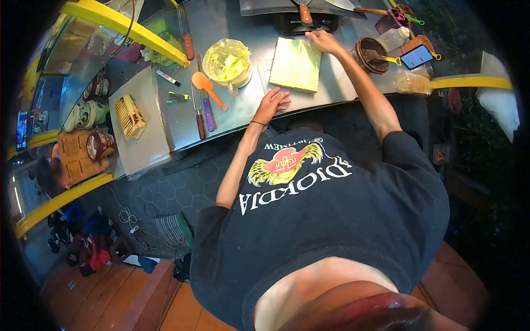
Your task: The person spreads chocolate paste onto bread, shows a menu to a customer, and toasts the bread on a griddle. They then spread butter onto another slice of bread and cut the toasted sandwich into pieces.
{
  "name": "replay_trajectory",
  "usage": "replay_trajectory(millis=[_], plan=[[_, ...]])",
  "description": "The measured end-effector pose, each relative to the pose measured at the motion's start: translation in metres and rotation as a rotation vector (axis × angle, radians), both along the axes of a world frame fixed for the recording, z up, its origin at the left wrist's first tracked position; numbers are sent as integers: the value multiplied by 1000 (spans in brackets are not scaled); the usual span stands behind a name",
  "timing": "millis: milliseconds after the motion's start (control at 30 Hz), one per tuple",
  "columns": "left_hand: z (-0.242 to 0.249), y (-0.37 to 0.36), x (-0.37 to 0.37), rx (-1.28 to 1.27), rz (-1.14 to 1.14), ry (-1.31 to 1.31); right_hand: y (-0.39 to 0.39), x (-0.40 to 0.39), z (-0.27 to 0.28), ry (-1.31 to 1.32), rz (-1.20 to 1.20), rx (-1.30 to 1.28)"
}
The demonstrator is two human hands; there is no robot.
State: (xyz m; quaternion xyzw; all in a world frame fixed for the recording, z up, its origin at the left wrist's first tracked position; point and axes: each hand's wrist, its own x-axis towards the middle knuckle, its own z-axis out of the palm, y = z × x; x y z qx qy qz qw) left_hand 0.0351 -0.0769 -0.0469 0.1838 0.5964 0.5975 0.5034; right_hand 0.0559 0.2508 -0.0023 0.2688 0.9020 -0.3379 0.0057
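Observation:
A square slab of bread, topped with a pale yellow-green spread, lies on a pale board at the counter's front edge. My left hand rests by its near left corner, fingers loosely stretched and holding nothing. Past the far right corner reaches my right hand, its fingers bent together at the front of the black stove; what they grip is hidden. Left of the bread stands a clear tub of yellow spread with a yellow-green utensil in it. An orange spatula lies beside that tub.
A purple-handled knife and a brown-handled one lie left. Farther left, a sliced loaf sits on a white board. To the right are a brown tub, a bottle and a phone. A scraper rests on the griddle.

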Motion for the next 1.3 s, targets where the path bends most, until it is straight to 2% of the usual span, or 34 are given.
replay_trajectory(millis=[67,133,200,267,333,400,433,467,567,667,733,833,900,967,1000,1033,1067,1100,1133,1167,1200,1267,1300], plan=[[5,8,3,106,60,-233,13,-20,-26,-16,48,-49],[-8,12,6,114,131,-234,31,-40,-57,-45,236,-97],[-27,11,6,205,212,-418,31,-47,-69,96,236,-189],[-35,10,5,254,245,-522,27,-43,-70,32,129,-225],[-33,9,5,251,276,-628,8,-21,-7,-214,78,-275],[-33,7,8,287,255,-706,-4,2,44,-267,152,-556],[-31,6,14,309,285,-687,-3,9,23,-69,164,-511],[-30,5,19,332,316,-669,-20,21,50,-101,114,-449],[-40,4,16,397,307,-742,-22,32,61,-8,373,-228],[-40,-3,19,475,268,-798,-54,44,113,123,449,-110],[-35,-4,17,668,190,-896,-53,36,142,179,474,-88],[29,9,17,781,193,-802,-30,10,196,209,536,-169],[62,19,5,772,233,-754,-15,-12,236,203,421,-126],[75,22,-8,626,38,-229,16,-49,259,291,420,-25],[76,20,-7,623,48,-227,31,-69,269,374,454,33],[77,20,-9,515,16,1,41,-84,281,434,450,104],[79,19,-10,400,-16,224,54,-103,285,482,459,339],[80,16,-7,383,-6,197,56,-113,287,543,465,532],[79,13,-4,373,3,197,58,-120,287,603,467,722],[77,9,0,301,21,226,68,-132,264,789,493,848],[73,6,4,229,40,256,83,-152,231,848,482,916],[57,-1,14,214,95,246,98,-162,181,734,578,1083],[53,-7,19,183,123,243,103,-166,155,660,615,1032]])
